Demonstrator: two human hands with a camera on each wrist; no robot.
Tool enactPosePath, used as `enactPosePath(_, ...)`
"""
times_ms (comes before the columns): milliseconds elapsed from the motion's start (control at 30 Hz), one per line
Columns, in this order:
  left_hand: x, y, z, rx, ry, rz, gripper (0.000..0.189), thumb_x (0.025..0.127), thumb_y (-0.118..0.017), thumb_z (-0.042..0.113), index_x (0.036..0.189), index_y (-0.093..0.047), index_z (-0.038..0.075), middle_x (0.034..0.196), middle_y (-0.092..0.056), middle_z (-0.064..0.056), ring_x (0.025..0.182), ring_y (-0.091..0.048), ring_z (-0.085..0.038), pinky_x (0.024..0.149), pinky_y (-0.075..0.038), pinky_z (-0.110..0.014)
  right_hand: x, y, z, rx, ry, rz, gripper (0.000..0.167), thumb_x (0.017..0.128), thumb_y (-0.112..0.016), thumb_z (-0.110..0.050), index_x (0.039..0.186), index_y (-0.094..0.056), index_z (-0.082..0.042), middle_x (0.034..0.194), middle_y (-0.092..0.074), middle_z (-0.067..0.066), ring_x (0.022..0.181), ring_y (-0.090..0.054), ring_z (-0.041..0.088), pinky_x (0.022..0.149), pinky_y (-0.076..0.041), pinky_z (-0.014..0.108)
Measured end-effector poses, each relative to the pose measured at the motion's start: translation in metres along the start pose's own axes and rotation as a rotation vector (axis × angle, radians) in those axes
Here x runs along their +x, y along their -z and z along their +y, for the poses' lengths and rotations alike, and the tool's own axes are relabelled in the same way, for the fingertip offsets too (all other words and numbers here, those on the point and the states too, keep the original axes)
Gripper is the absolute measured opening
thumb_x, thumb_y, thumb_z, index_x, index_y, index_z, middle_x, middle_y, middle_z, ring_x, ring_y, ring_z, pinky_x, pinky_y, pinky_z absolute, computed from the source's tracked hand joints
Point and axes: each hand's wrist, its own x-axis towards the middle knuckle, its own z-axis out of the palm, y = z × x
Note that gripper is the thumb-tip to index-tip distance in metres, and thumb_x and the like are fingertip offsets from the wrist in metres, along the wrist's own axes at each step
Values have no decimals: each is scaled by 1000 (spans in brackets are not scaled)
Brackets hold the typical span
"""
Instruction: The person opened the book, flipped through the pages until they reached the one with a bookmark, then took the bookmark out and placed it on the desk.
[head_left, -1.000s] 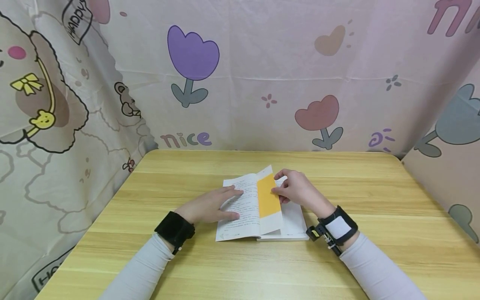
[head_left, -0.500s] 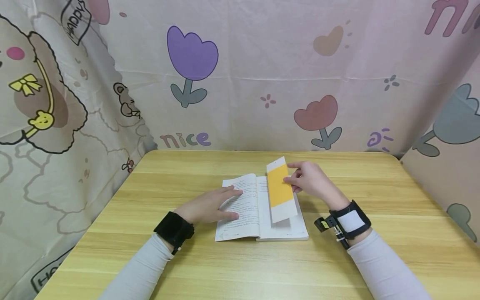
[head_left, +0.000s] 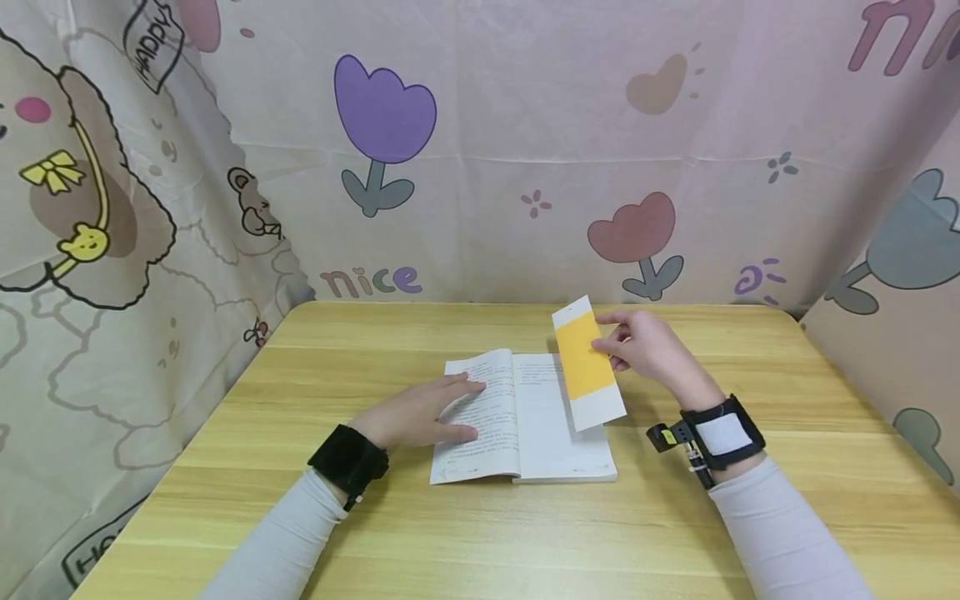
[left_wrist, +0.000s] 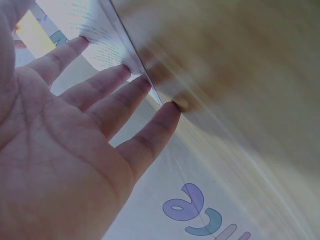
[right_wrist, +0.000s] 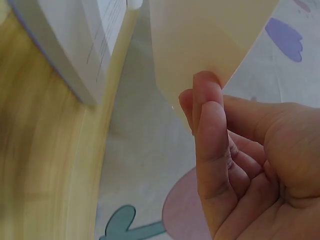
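An open book lies on the table, with printed text on its left page and a mostly blank right page. Across the left page rests my left hand, fingers spread and fairly straight; in the left wrist view the fingertips touch the page and its edge. My right hand pinches the right edge of a yellow-and-white bookmark between thumb and fingers. The bookmark is tilted and raised above the right page's upper right part. Its pale back faces the right wrist camera.
The wooden table extends around the book on all sides. A patterned cloth hangs behind the table's far edge and along both sides. Each wrist wears a black strap, the right one with a small camera.
My right hand has lifted the bookmark away from the book's middle fold, moving it right and farther back. More of the right page shows. My left hand has stayed on the left page.
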Motion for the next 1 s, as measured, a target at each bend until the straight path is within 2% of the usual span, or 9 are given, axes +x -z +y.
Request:
enactPosePath(367,0,-1,-1,-10,-3,-1,78,101,-70,54,166,-44,20,176,-34,-14,163,-33,-37,130,-34,-61,1,16,18,-70,24,21,51,101,-75,-10,145,-59,9,85,-76,10,67,-65,13,62,-60,24)
enactPosePath(500,0,0,-2,-13,2,-2,77,101,-71,53,165,-44,20,176,-34,-14,163,-33,-38,130,-34,-62,1,22,24,-103,4,34,51,101,-74,-11,145,-59,9,85,-75,10,67,-65,14,62,-57,23)
enactPosePath(733,0,0,-2,-10,16,-2,76,101,-71,54,165,-45,22,175,-35,-14,162,-35,-38,130,-34,-62,2,26,36,-134,-27,33,49,102,-74,-11,143,-60,10,85,-74,13,69,-69,20,63,-60,27)
enactPosePath(1000,0,0,-4,-4,32,-17,75,101,-71,53,165,-44,24,176,-34,-12,163,-34,-37,131,-33,-61,5,19,47,-156,-95,-17,46,100,-76,-11,137,-62,12,90,-74,15,70,-70,20,66,-61,34)
